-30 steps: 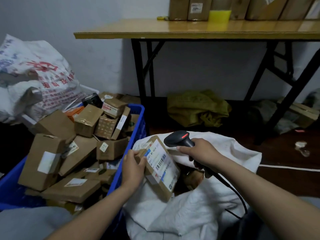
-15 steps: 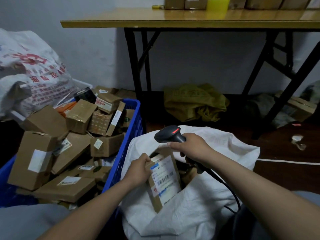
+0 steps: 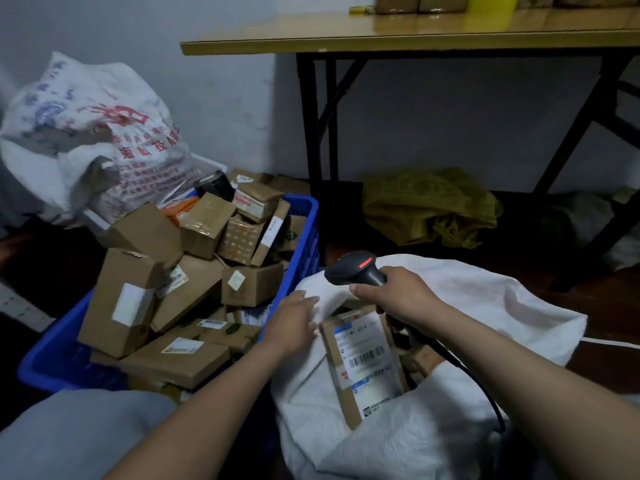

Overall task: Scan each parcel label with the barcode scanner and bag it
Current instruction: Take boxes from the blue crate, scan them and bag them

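Note:
A brown cardboard parcel (image 3: 363,362) with a white barcode label lies inside the open white woven bag (image 3: 467,306), label up. My left hand (image 3: 294,323) hovers at the bag's left rim beside the parcel, fingers relaxed and holding nothing. My right hand (image 3: 398,296) grips the handle of the black barcode scanner (image 3: 353,271), whose head points left above the bag; its cable runs down along my forearm. A blue crate (image 3: 301,237) on the left is heaped with several labelled cardboard parcels (image 3: 194,292).
A wooden folding table (image 3: 415,32) with black legs stands against the wall behind, boxes on top. A printed white sack (image 3: 97,133) sits left of the crate. A crumpled yellow-green bag (image 3: 429,206) lies under the table on the dark floor.
My left hand lowered the parcel into the white bag and let go of it; the hand now sits open at the bag's rim. The scanner stayed in my right hand.

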